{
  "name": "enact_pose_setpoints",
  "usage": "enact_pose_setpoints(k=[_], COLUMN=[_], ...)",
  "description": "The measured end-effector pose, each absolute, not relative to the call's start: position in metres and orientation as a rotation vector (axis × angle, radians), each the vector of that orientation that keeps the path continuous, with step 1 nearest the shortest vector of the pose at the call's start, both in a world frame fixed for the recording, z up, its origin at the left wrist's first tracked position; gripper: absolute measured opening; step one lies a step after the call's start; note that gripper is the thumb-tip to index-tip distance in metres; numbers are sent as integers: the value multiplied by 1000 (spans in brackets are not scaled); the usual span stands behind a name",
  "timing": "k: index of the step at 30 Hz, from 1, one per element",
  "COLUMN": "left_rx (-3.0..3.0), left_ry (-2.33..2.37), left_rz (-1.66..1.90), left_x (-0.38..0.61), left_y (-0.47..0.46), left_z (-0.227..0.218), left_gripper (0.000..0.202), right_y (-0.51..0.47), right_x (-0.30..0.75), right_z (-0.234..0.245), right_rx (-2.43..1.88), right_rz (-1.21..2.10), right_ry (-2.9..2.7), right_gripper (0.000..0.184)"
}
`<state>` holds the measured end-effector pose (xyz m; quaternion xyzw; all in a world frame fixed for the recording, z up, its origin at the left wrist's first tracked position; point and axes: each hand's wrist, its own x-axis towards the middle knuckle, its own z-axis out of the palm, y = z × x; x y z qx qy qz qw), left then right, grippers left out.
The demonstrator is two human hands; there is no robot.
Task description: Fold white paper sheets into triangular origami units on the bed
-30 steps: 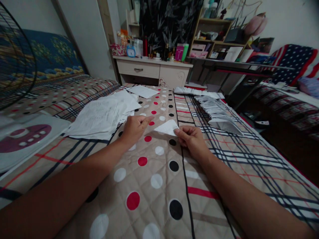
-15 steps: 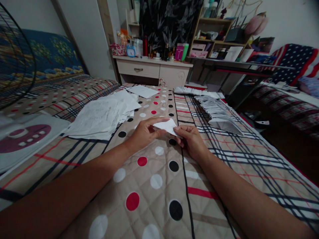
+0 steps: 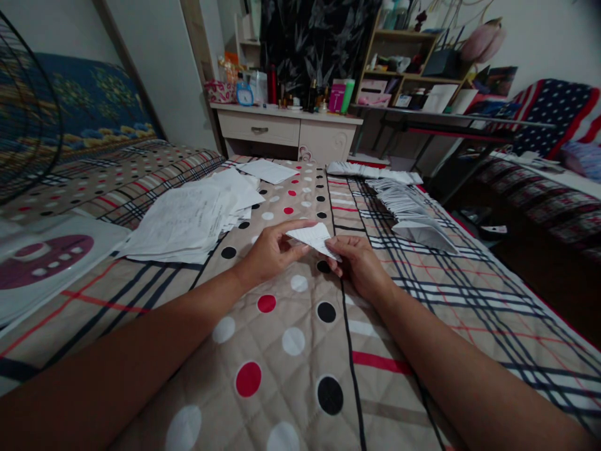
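Note:
A small folded piece of white paper (image 3: 313, 236), roughly triangular, is held just above the quilted bedspread (image 3: 282, 282). My left hand (image 3: 272, 252) pinches its left end between thumb and fingers. At its right corner, my right hand (image 3: 354, 262) grips it, thumb on top and fingers curled beneath. Part of the paper is hidden behind my fingers. Left of my hands lies a pile of loose white sheets (image 3: 181, 216) with faint writing. To the right, a row of folded paper pieces (image 3: 399, 203) stands packed closely together.
A few sheets (image 3: 268, 170) lie at the bed's far end, and a long white folded-paper strip (image 3: 370, 172) at far right. A plastic bag with a purple print (image 3: 51, 263) lies at left, near a fan (image 3: 32, 113). A white dresser (image 3: 286, 128) stands beyond the bed.
Both hands stay in nearly the same place. The folded paper has tilted slightly, showing its face as a clearer triangle. The whole view has shifted a little.

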<state>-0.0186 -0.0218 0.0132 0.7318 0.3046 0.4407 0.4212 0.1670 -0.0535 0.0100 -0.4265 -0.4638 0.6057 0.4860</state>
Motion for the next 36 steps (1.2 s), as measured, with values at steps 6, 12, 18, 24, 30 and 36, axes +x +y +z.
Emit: enact_pose_setpoints(k=[6, 12, 18, 24, 30, 36], left_rx=[1512, 1464, 1823, 2081, 2122, 2195], left_ry=[706, 948, 1178, 1144, 1108, 870], left_rz=[1164, 1142, 1019, 975, 905, 885], left_x=[-10, -6, -8, -7, -11, -19], left_y=[-28, -27, -28, -27, -28, -29], left_z=[17, 15, 15, 9, 14, 12], left_gripper=[40, 32, 27, 21, 27, 51], right_y=[-56, -60, -62, -63, -59, -53], right_x=[163, 155, 144, 141, 149, 154], right_z=[9, 9, 9, 10, 6, 7], right_rx=[-1048, -1097, -1283, -1465, -1334, -1355], right_rz=[1464, 1389, 808, 499, 633, 764], right_ry=[-1421, -1656, -1771, -1811, -1599, -1414], right_gripper=[35, 46, 43, 27, 5, 5])
